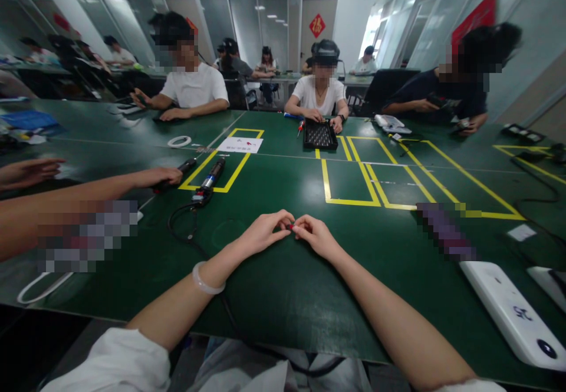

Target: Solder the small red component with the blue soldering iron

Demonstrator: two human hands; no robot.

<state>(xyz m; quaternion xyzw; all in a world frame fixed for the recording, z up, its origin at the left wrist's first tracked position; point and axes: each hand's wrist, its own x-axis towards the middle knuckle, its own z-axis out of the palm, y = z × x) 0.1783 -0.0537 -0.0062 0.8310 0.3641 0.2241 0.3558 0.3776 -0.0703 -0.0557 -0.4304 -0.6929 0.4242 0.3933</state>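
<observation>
My left hand point(267, 231) and my right hand point(316, 236) meet above the green table point(274, 292), their fingertips pinched together. Between them is a small red-and-black piece point(290, 227), too tiny and too covered by the fingers for its kind to show. Both hands appear to grip it, one from each side. A pale bangle point(207, 279) circles my left wrist. Ahead and to the left of my hands lies a black electric screwdriver point(213, 174) with a silver and blue band, its cable running toward me.
Yellow tape point(354, 201) marks rectangles on the table. A white power bank point(508, 312) and a blurred-out screen are at right. From the left, a co-worker's hand point(161, 177) holds a dark tool. Across sits a person with a black tray point(319, 135). A paper label point(241, 145) lies beyond the screwdriver.
</observation>
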